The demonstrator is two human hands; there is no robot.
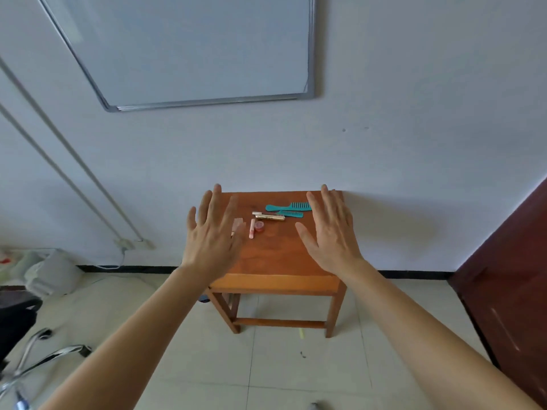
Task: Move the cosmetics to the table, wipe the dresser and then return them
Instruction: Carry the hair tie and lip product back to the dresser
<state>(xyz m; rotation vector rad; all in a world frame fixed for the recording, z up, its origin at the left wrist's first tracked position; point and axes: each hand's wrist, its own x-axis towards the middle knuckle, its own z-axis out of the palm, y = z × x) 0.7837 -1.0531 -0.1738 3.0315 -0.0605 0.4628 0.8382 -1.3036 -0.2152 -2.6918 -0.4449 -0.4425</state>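
Hovering hands: a person's left hand point(211, 232) and right hand point(331, 232) are held out, palms down, over a small wooden dresser point(275, 258) set against a white wall.
Cosmetics: all lie on the back half of the dresser top, between the two hands. They are a gold tube point(269, 216), a pink tube point(252, 228), a red pot point(259, 226), a pale pink piece point(238, 224), a teal wide comb point(288, 206) and a teal fine comb point(291, 214).
Long axes: the gold tube and both combs lie left to right (comb handles pointing left); the pink tube runs front to back.
Nearer hand: the left, whose fingers cover part of the pale pink piece in this view, with the pink tube and red pot just beside them. The right hand is nearer the combs' toothed ends.
Fingers: both hands are spread flat and released, grasping nothing.
Contact: probably none, though a single view from above does not show how high the hands are over the wood.
Stage: judged to be the opening step, with every item on the dresser and the wiping not yet done.
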